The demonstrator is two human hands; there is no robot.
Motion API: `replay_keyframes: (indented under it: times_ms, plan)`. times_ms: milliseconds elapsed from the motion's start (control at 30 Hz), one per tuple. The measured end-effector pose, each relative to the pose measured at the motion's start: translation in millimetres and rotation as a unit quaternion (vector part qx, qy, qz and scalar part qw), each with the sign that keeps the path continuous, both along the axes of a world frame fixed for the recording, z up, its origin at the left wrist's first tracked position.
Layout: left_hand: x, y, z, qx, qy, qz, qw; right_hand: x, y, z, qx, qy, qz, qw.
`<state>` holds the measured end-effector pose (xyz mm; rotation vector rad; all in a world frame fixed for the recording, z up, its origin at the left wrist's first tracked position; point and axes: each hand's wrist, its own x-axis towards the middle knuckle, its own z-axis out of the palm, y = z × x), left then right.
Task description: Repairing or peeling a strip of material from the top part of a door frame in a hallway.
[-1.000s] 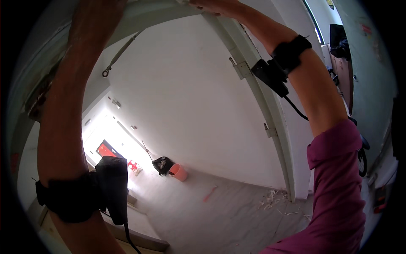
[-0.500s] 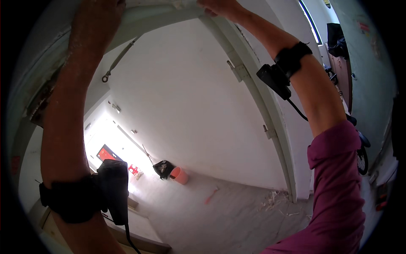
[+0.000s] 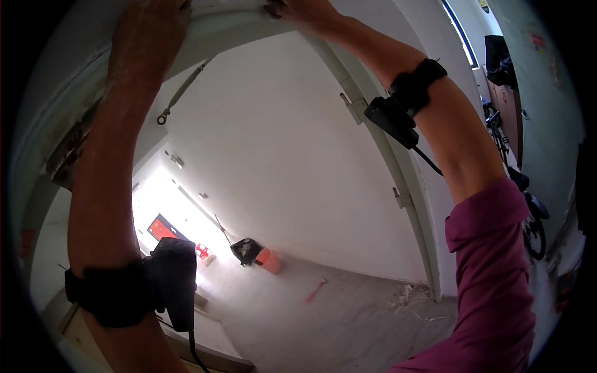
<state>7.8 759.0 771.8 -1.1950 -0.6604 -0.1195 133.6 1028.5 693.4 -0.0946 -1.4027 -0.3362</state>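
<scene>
Both my arms reach up to the head of a pale grey-green door frame [image 3: 239,30]. My left hand [image 3: 151,34] is against the frame at the upper left, in shadow, its fingers mostly cut off by the top edge of the picture. My right hand [image 3: 306,13] is at the frame's top, right of centre, with its fingers bent and pressed together; what they hold, if anything, is hidden. Between the hands runs a whitish strip [image 3: 227,7] along the frame's upper edge. A black strapped device with a cable sits on each forearm.
Hinge plates [image 3: 357,112] stick out from the right jamb. A metal rod with a ring end [image 3: 180,93] hangs near my left forearm. On the floor lie a red-handled tool [image 3: 316,291] and pale scraps [image 3: 407,298]. A pink bucket [image 3: 268,261] stands farther off; a bicycle [image 3: 533,230] is at right.
My right hand has shifted a little to the left along the top of the frame. My left hand appears slightly farther right, while the whole view has also moved slightly.
</scene>
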Motion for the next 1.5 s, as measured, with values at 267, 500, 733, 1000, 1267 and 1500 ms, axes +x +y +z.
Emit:
replay_keyframes:
  times_ms: [267, 500, 733, 1000, 1267, 1500]
  plan:
    - [-10, -3, 7, 0.012, 0.027, 0.008, 1.000, -2, -15, -7, -0.099, -0.007, 0.160, 0.982]
    - [4, 1, -2, 0.007, -0.014, 0.007, 1.000, -3, -6, -1, 0.044, 0.006, 0.036, 0.998]
    - [-1, 1, -2, 0.019, -0.015, 0.002, 1.000, -18, -2, 12, 0.020, 0.064, 0.017, 0.998]
    - [4, -4, -4, 0.023, -0.006, -0.006, 1.000, -11, -35, -11, 0.032, 0.048, 0.164, 0.985]
    - [3, 2, -6, 0.000, -0.032, -0.015, 0.999, -15, -17, 14, 0.070, 0.038, -0.039, 0.996]
    - [0, -3, -5, -0.007, -0.009, -0.041, 0.999, -11, -46, 1, -0.039, 0.029, 0.155, 0.987]
